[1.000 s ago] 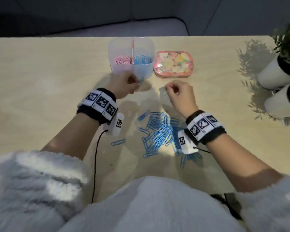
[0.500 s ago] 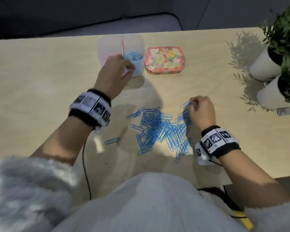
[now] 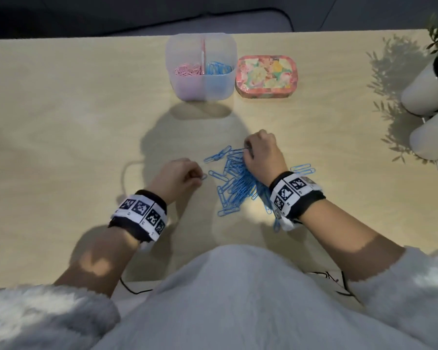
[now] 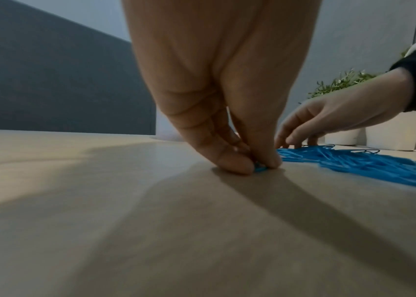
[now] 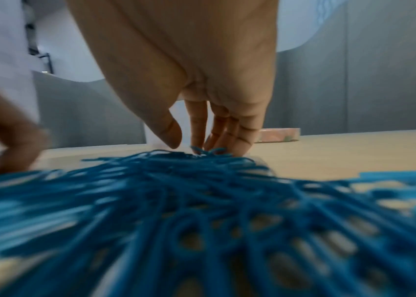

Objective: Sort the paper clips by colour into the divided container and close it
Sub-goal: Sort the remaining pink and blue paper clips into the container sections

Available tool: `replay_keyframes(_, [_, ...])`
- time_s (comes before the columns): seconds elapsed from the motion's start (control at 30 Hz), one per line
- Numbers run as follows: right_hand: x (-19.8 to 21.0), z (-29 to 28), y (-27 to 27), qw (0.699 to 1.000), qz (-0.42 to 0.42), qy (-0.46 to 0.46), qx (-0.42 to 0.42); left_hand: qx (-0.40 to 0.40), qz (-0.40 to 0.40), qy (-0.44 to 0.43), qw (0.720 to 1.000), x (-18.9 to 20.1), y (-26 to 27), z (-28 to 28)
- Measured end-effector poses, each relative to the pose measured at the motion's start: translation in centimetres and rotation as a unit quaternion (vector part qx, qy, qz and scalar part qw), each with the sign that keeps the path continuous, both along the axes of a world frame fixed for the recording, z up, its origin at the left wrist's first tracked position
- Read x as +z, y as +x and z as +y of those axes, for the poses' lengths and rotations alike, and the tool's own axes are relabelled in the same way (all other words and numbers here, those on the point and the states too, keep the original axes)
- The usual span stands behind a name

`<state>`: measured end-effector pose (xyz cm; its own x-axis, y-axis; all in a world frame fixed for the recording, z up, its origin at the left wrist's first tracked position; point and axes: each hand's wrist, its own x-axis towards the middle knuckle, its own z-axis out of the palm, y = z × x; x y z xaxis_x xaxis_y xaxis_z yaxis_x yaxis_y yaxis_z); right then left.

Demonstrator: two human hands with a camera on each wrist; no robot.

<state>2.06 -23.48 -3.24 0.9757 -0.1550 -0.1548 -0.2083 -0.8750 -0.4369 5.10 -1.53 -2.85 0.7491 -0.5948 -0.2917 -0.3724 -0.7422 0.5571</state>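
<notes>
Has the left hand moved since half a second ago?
Yes. The left hand has come back from the container toward the person and now pinches a blue clip on the table.

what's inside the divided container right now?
The divided container holds pink clips in its left compartment and blue clips in its right, split by a pink divider. The frosted walls hide how deep each pile is.
</notes>
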Motion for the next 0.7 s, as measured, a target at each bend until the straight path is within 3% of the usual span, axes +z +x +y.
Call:
replay_keyframes(0.13, [0.1,1.3,-1.1,0.994,-0.01,0.002,0.11,0.008,-0.052,-0.022,0.998,0.3,0.6,-2.8])
replay_keyframes(0.23, [0.3,-0.1,-1.8,0.994,-0.047,0.072,0.07,-0.009,-0.064,0.012,0.998,0.7,1.2,-3.0])
replay_keyframes(0.4, [1.0,-0.7,-2.2,0.995,0.066,-0.008,0.069,-0.094,-0.059,0.112,0.987,0.5,1.5,-3.8])
replay_keyframes(0.57, [0.7,1.7,-1.9,0.991,0.062,-0.028,0.113,-0.117,-0.093,0.087,0.985,0.4,1.0,-5.1])
replay_keyframes(0.7, [0.7,2.4,-1.5,0.991,0.052,-0.029,0.121,-0.086,-0.11,0.027,0.99,0.4,1.0,-5.2])
